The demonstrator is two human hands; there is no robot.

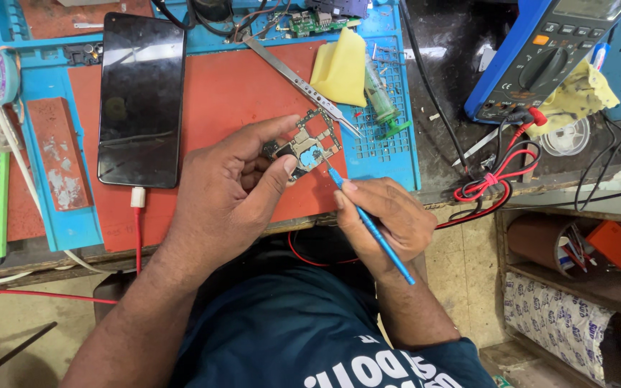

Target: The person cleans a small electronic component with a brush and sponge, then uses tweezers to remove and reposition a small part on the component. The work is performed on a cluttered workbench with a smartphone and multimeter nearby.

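My left hand (pixel 228 190) pinches a small phone circuit board (pixel 303 146) between thumb and fingers, holding it just above the red work mat (pixel 231 93). My right hand (pixel 386 219) grips a thin blue-handled tool (pixel 371 228) like a pen. Its fine tip touches the board near a blue patch at the board's middle. Both hands are close together at the front edge of the bench.
A black phone (pixel 141 97) lies screen-up on the mat with a red-and-white cable plugged in. Metal tweezers (pixel 300 82), a yellow cloth (pixel 341 68) and a small bottle (pixel 381 100) lie behind the board. A blue multimeter (pixel 548 57) with red and black leads stands at the right.
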